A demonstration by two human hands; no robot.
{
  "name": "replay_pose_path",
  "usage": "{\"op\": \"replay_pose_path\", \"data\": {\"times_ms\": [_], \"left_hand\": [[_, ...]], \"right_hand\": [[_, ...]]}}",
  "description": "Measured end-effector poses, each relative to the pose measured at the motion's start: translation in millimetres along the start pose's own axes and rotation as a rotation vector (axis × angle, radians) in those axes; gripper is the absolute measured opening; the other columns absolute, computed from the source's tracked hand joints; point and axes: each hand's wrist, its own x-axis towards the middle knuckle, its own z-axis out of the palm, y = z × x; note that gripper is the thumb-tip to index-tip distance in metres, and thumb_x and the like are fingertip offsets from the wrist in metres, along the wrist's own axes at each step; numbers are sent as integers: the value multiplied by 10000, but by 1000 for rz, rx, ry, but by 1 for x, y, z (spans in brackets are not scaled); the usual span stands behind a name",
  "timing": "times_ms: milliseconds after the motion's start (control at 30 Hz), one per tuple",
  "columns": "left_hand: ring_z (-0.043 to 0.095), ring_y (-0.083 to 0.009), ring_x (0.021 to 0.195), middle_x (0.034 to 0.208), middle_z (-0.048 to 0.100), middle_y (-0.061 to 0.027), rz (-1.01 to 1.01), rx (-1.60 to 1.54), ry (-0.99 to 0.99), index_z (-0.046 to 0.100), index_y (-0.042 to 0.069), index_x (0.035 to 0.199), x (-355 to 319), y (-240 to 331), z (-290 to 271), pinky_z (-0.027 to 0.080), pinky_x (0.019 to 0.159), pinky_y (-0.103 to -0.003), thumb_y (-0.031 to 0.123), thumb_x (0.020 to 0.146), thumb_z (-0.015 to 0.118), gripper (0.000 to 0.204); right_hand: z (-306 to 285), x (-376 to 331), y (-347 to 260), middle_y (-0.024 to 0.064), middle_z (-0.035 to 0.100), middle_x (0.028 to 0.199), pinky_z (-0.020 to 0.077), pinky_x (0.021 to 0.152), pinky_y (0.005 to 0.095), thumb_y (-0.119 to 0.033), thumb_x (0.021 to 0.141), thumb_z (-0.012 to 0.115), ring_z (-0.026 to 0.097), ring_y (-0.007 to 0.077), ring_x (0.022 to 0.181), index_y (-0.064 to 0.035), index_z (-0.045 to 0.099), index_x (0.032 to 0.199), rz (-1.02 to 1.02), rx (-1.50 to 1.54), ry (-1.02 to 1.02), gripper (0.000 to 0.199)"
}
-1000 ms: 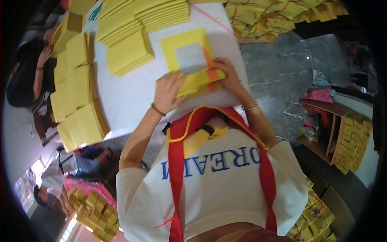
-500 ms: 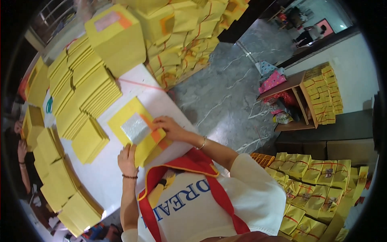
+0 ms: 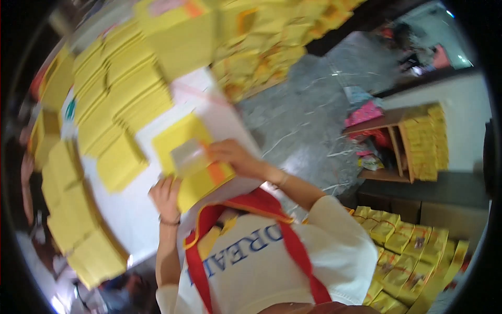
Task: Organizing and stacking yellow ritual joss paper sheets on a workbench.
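Folded yellow paper piece with silver window (image 3: 192,163): on white surface (image 3: 123,212), our eleven o'clock.
Left grip (image 3: 166,199): piece's seven o'clock edge; we can't tell closure.
Right grip (image 3: 238,158): three o'clock, closure hidden; likely steadying.

The left forearm (image 3: 167,254) rises almost straight across the near edge of the desk (image 3: 121,220), carrying the left hand (image 3: 166,199) just inside that edge, back uppermost, with its fingers bent close together and pointing away from the body. The right forearm (image 3: 302,192) slants in over the near right corner, elbow bent outward, and the right hand (image 3: 234,157) lies farther in, knuckles up, fingers reaching leftward. Blur hides how firmly either grip closes, and the right thumb cannot be made out.
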Motion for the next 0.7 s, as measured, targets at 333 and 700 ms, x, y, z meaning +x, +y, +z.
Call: {"op": "replay_pose_path", "data": {"times_ms": [333,700], "left_hand": [[573,-284,829,877,618,-113,-268,-440,-128,614,59,985,-17,20,8,422,743,-374,216,784,603,255],[572,-355,700,741,594,-176,-862,-522,-300,591,53,977,12,1,30,440,616,-433,381,866,532,351]], "right_hand": [[1,-35,5,95,640,1007,443,797,340,-108,796,595,598,261,933,-47,587,1026,319,-1,-314,238],[35,-18,7,53,617,812,420,633,228,-184,872,579,522,75,688,-21,547,1145,841,439,209,320]]}}
